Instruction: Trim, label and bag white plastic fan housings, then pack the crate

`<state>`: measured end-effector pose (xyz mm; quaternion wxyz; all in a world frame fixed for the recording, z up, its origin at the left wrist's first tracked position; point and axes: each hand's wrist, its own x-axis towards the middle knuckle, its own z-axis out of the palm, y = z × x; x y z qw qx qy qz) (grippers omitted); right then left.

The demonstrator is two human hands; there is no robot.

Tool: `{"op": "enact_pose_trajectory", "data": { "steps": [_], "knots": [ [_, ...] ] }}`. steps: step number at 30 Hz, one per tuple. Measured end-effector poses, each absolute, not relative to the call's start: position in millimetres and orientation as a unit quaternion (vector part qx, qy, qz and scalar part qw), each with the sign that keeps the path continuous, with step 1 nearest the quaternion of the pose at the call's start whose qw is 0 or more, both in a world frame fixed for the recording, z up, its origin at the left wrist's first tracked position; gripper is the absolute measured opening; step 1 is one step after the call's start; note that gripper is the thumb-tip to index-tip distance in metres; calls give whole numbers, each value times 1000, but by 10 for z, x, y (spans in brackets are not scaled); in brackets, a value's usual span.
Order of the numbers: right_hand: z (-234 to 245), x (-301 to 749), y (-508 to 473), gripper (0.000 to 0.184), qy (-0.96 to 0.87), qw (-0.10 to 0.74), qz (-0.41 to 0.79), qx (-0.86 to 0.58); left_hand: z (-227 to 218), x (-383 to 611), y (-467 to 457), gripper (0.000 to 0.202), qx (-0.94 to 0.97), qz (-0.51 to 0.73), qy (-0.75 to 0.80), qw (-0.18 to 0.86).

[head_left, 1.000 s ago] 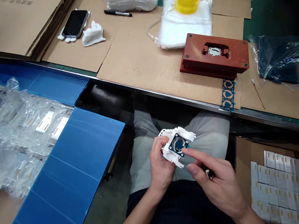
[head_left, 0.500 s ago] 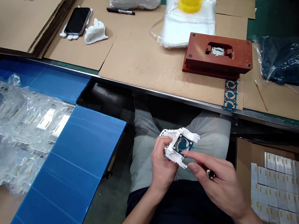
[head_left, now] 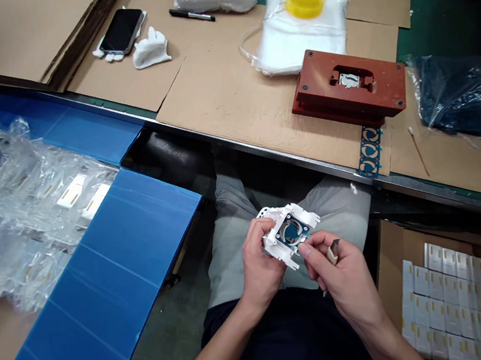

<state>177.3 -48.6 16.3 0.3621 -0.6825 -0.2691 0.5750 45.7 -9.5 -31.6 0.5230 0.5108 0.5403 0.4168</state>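
Note:
My left hand [head_left: 258, 257] is closed around a white plastic housing [head_left: 287, 256] and holds it over my lap. On the housing's face lies a dark blue square sticker [head_left: 291, 230] with a ring-shaped cut-out and small corner holes. My right hand [head_left: 337, 268] has thumb and forefinger pinched at the sticker's lower right corner. A slim tool [head_left: 333, 252] with a beige body and a flat dark tip is tucked through the same hand's fingers; its exact kind cannot be made out.
A red-brown fixture [head_left: 349, 86] stands on the bench beside a strip of blue stickers [head_left: 369, 151] and a cotton swab [head_left: 418, 150]. Yellow tape [head_left: 308, 5] rests on white bags. White parts [head_left: 444, 308] fill a box at lower right; bagged parts [head_left: 16, 201] lie left.
My right forefinger has drawn back from pointing at the sticker into a pinch with the thumb. The tool has swung into view. A small blurred white scrap now appears near the bench edge.

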Motion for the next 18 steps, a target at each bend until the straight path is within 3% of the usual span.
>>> {"op": "enact_pose_trajectory", "data": {
  "steps": [18],
  "knots": [
    [114,1794,-406,31,-253,369,570,-689,-313,463,-117,14,519,413,541,518]
  ]
}}
